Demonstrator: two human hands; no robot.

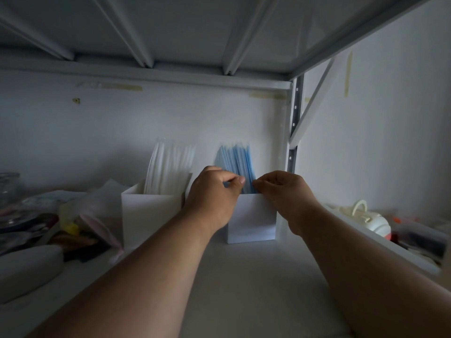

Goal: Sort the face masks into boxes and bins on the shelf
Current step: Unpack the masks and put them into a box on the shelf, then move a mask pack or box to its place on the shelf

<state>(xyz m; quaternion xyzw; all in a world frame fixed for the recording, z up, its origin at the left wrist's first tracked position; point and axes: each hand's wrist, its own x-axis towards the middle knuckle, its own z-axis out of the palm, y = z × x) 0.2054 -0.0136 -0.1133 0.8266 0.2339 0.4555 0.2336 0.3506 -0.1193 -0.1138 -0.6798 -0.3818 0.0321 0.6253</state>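
Both hands reach into the right-hand white cardboard box (251, 218) on the white metal shelf (244, 276). The left hand (214, 191) pinches the stack of blue pleated face masks (235, 164) between thumb and curled fingers (235, 180); the right hand (280, 191), fingers likewise curled, grips the stack's near edge at the box rim, probably to square the masks upright. The neighbouring white box (151, 215) holds white face masks (168, 167), colours kept separate
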